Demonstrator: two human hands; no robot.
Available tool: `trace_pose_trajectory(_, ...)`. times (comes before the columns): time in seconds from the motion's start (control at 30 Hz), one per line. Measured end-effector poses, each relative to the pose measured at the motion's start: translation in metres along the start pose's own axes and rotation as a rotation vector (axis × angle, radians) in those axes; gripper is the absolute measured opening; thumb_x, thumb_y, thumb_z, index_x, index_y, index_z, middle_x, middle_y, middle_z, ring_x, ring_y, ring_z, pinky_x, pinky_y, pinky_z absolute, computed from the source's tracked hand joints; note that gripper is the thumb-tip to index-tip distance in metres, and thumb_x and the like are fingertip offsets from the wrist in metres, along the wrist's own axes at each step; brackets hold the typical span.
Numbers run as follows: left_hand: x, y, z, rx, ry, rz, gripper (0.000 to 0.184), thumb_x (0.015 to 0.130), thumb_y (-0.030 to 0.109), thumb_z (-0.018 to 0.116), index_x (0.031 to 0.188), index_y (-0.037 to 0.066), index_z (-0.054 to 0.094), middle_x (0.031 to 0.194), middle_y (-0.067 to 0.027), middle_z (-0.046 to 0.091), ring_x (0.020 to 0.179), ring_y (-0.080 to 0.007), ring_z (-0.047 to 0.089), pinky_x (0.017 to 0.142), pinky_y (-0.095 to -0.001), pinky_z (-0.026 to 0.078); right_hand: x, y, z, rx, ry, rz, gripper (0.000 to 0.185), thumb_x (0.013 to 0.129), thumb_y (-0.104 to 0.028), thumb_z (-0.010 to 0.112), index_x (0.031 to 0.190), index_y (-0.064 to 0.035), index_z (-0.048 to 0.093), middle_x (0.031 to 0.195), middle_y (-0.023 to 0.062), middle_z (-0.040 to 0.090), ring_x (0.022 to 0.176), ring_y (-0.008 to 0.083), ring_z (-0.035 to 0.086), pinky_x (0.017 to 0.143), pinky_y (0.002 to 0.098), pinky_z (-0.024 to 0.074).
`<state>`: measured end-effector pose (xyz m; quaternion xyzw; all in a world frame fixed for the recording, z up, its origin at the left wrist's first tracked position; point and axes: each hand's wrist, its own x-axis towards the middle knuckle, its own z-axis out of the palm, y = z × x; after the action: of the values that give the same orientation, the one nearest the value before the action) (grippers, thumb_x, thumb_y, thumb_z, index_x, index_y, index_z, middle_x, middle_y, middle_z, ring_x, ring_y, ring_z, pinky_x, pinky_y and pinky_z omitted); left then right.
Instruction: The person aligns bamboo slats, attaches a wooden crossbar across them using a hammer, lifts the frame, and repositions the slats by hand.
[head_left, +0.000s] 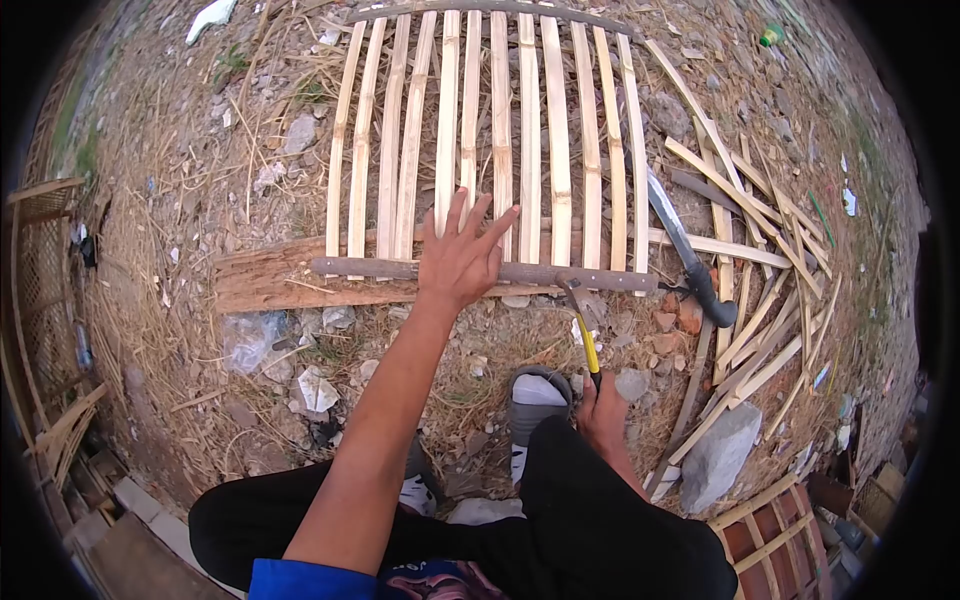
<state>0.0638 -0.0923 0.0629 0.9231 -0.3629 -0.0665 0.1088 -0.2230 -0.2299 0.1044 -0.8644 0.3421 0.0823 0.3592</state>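
Note:
A row of pale bamboo slats (560,150) lies side by side on the ground, crossing a dark round stick (360,267) at the near end and another stick (590,16) at the far end. Under the near stick is a weathered wooden plank (265,280). My left hand (462,252) rests with fingers spread on the slats and near stick, holding nothing. My right hand (602,405) is closed around the dark handle end of a hammer (588,345) with a yellow shaft. The hammer's head is at the near stick, right of my left hand.
A curved blade with a black handle (672,220) lies right of the slats. Beyond it is a pile of loose strips (785,215). Brick pieces (690,315), a large grey stone (722,455) and crumpled clear plastic (252,340) lie nearby.

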Motion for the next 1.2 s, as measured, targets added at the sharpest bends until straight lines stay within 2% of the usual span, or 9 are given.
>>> trace_pose_trajectory(0.2,-0.001,-0.001,0.002,0.018,0.023,0.014,0.061,0.096,0.025,0.051,0.154,0.038,0.040,0.158,-0.0087,0.041,0.151,-0.0362,0.028,0.114,-0.0712,0.027,-0.004,-0.033,-0.048,0.428,0.305,-0.208,0.031,0.106,-0.032,0.051,0.109,-0.0017,0.052,0.072,0.0105,0.055,0.053,0.0216,0.049,0.050,0.0340,0.0376)
trace_pose_trajectory(0.3,-0.001,0.000,-0.001,0.020,0.002,0.009,0.061,0.096,0.025,0.051,0.154,0.038,0.040,0.158,-0.0087,0.040,0.151,-0.0362,0.028,0.114,-0.0714,0.026,0.008,-0.033,-0.027,0.797,0.432,-0.655,0.025,0.107,-0.027,0.049,0.105,-0.0022,0.052,0.072,0.0059,0.049,0.058,0.0169,0.042,0.057,0.0308,0.0409)
trace_pose_trajectory(0.47,0.000,0.001,-0.001,0.020,0.024,0.023,0.061,0.096,0.024,0.051,0.154,0.038,0.040,0.157,-0.0090,0.042,0.150,-0.0362,0.030,0.112,-0.0710,0.029,0.006,-0.006,0.003,-0.018,-0.067,0.005,0.017,0.101,-0.017,0.056,0.103,-0.0011,0.052,0.079,0.0290,0.063,0.076,0.0526,0.062,0.061,0.0582,0.0454)
trace_pose_trajectory(0.87,0.001,0.000,0.000,0.006,0.028,0.017,0.061,0.095,0.024,0.053,0.153,0.036,0.042,0.156,-0.0091,0.043,0.149,-0.0360,0.032,0.111,-0.0695,0.029,0.003,0.006,0.002,-0.063,0.016,0.081,0.022,0.104,-0.020,0.052,0.113,-0.0002,0.055,0.075,0.0245,0.063,0.070,0.0476,0.064,0.060,0.0527,0.0467)
trace_pose_trajectory(0.97,-0.001,0.000,-0.001,0.004,0.031,0.018,0.060,0.095,0.024,0.053,0.153,0.036,0.042,0.156,-0.0088,0.043,0.149,-0.0356,0.032,0.111,-0.0693,0.029,0.003,-0.026,-0.029,0.116,0.125,-0.010,0.026,0.105,-0.025,0.052,0.109,0.0005,0.055,0.071,0.0220,0.061,0.064,0.0402,0.064,0.056,0.0470,0.0457)
trace_pose_trajectory(1.0,-0.001,-0.001,0.001,0.005,0.045,0.021,0.060,0.095,0.024,0.053,0.153,0.036,0.042,0.156,-0.0088,0.043,0.149,-0.0355,0.032,0.110,-0.0692,0.029,0.000,-0.026,-0.033,0.200,0.225,-0.092,0.033,0.108,-0.034,0.047,0.100,-0.0017,0.051,0.067,0.0074,0.052,0.056,0.0214,0.051,0.053,0.0370,0.0392)
trace_pose_trajectory(1.1,0.000,0.000,0.003,0.011,0.050,0.027,0.060,0.095,0.024,0.053,0.153,0.036,0.043,0.155,-0.0088,0.044,0.149,-0.0354,0.032,0.110,-0.0691,0.029,0.003,-0.042,-0.049,0.699,0.386,-0.428,0.036,0.108,-0.038,0.048,0.103,-0.0018,0.050,0.067,0.0017,0.051,0.058,0.0138,0.049,0.052,0.0319,0.0375)
trace_pose_trajectory(1.13,0.000,-0.001,0.003,0.018,0.050,0.025,0.060,0.095,0.024,0.053,0.153,0.036,0.043,0.155,-0.0088,0.044,0.149,-0.0354,0.032,0.110,-0.0691,0.029,0.007,-0.038,-0.036,0.805,0.496,-0.585,0.036,0.106,-0.036,0.052,0.106,-0.0007,0.048,0.067,0.0089,0.055,0.056,0.0241,0.055,0.052,0.0372,0.0398)
trace_pose_trajectory(1.2,-0.003,-0.001,0.006,0.020,0.052,0.024,0.060,0.095,0.024,0.053,0.153,0.036,0.043,0.154,-0.0088,0.044,0.149,-0.0358,0.032,0.110,-0.0689,0.029,0.002,0.003,-0.009,0.270,0.309,-0.331,0.031,0.106,-0.032,0.053,0.107,-0.0005,0.048,0.068,0.0152,0.057,0.058,0.0337,0.059,0.052,0.0423,0.0409)
